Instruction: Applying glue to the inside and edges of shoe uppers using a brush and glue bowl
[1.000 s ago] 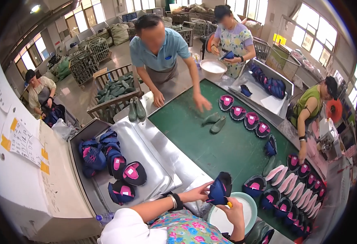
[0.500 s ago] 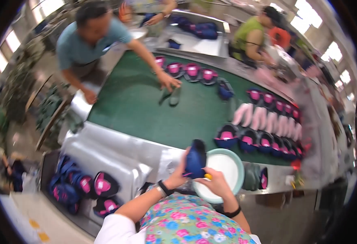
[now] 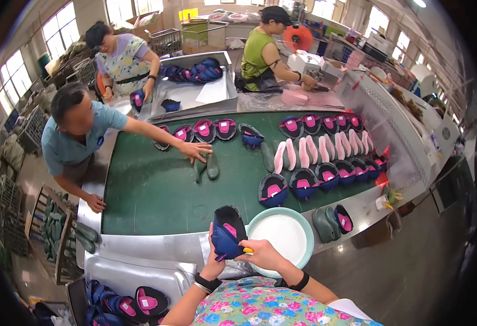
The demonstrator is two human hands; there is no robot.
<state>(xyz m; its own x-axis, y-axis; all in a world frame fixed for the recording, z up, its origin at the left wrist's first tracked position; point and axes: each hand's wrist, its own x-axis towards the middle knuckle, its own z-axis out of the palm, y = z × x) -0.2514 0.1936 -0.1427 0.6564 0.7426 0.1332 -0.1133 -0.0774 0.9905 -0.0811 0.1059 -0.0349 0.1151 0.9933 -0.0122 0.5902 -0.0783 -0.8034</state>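
Head view: navy-pink shoe upper (image 3: 226, 232) at 6 o'clock, left hand (image 3: 214, 262) clamped on heel; right hand (image 3: 261, 253) fingers closed on orange-handled tool. Judgement: keep upper steady over white bowl (image 3: 287, 236), green conveyor (image 3: 157, 190) at 12.

The blue shoe upper (image 3: 226, 232) now stands upright left of the round basin (image 3: 295, 223), off its rim.

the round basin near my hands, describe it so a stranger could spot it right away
Start at the long green belt and go to its near edge. There, beside the blue shoe upper held in the left hand and right hand, sits the round basin. Pale green rim, white inside, the only round vessel there.
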